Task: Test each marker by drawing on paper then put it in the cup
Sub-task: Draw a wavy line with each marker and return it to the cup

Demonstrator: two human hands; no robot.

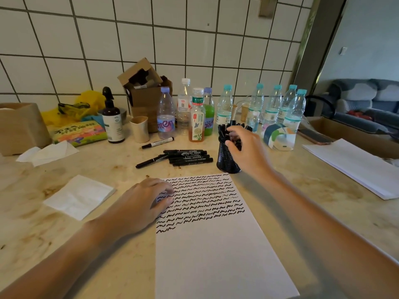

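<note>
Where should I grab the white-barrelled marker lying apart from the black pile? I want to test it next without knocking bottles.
Pinch the white-barrelled marker at mid-barrel, coming down from above on its near side. It lies flat on the counter, almost crosswise, clear of the black pile, with the bottles just behind, so a reach from behind is probably cramped. The right hand is at the cup.

Single head view, looking forward-down, close over table [108, 169], facing tiled wall [194, 39].

Right hand [246, 147] at marker-filled cup [226, 158]; left hand [142, 203] on paper [216, 244].
</note>
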